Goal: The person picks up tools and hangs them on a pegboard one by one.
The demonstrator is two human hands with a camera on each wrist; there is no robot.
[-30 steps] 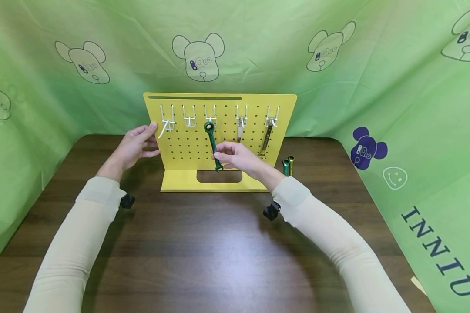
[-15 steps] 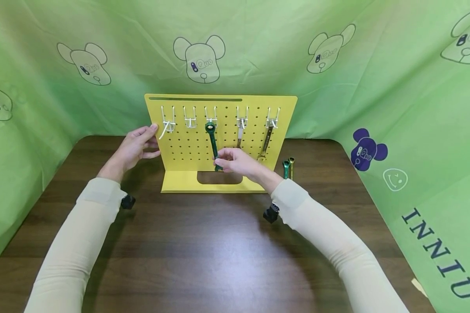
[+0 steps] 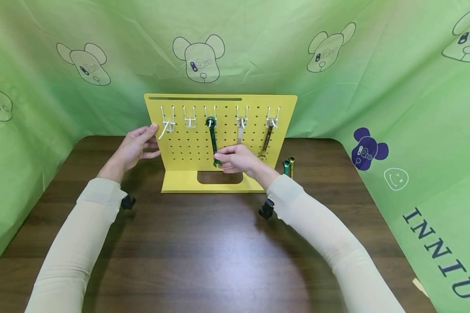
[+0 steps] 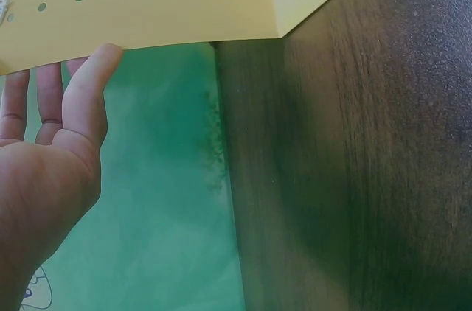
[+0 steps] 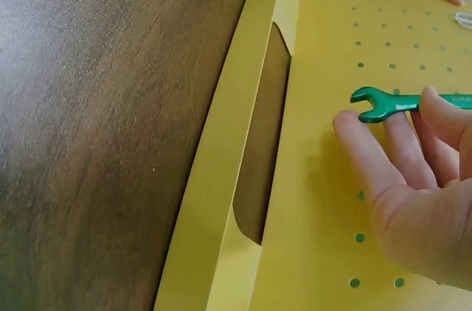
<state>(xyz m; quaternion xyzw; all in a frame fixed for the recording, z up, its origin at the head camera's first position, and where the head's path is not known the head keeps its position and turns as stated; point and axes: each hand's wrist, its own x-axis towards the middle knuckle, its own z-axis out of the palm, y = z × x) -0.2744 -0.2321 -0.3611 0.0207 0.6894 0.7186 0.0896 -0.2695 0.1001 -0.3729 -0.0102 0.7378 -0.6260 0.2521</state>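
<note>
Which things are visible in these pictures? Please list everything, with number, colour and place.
pegboard: 1, yellow, on the table
hooks: 5, white, across the pegboard
held wrench: 1, green, at third hook from left
hanging wrenches: 2, metallic, on two rightmost hooks
other wrenches: 2, green and gold, right of pegboard
table: 1, brown, below
printed cloth: count unclear, green, behind and beside
scrap: 1, cream, at right table edge
cameras: 2, black, at both wrists
sleeves: 2, pale, both arms
left hand: 1, bare, on pegboard's left edge
right hand: 1, bare, pinching held wrench
</note>
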